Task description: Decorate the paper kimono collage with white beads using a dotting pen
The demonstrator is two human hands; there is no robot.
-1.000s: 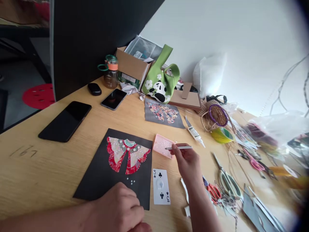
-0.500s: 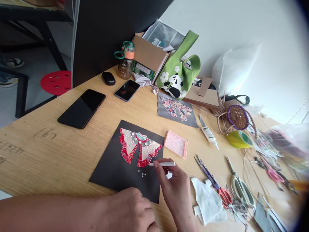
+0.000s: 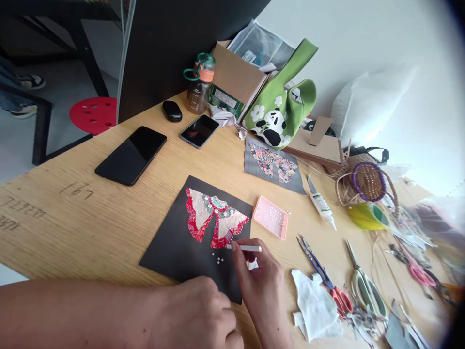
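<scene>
My right hand (image 3: 261, 271) pinches a slim white stick, like a pen (image 3: 249, 248). The stick's tip is at the lower right edge of a red and cream fabric collar shape (image 3: 199, 228), trimmed with white beads. That piece lies on a square black sheet (image 3: 170, 242). Several loose white beads (image 3: 218, 260) sit on the sheet below it. My left hand (image 3: 203, 310) is closed in a fist at the sheet's near edge, its fingertips hidden. Right of the sheet, a pink tray (image 3: 260, 223) holds small white beads.
Two phones (image 3: 131, 155) lie at the left, near a bottle (image 3: 199, 92). A green panda bag (image 3: 271, 116) stands behind a grey sheet with patterned fabric (image 3: 254, 169). Rightward are a glue bottle (image 3: 322, 207), scissors (image 3: 319, 269), white cloth (image 3: 317, 305) and a basket (image 3: 368, 182).
The view has shifted slightly, so most things on the table appear a little further right. The stick stays at the collar's lower right edge, and my left fist remains closed.
</scene>
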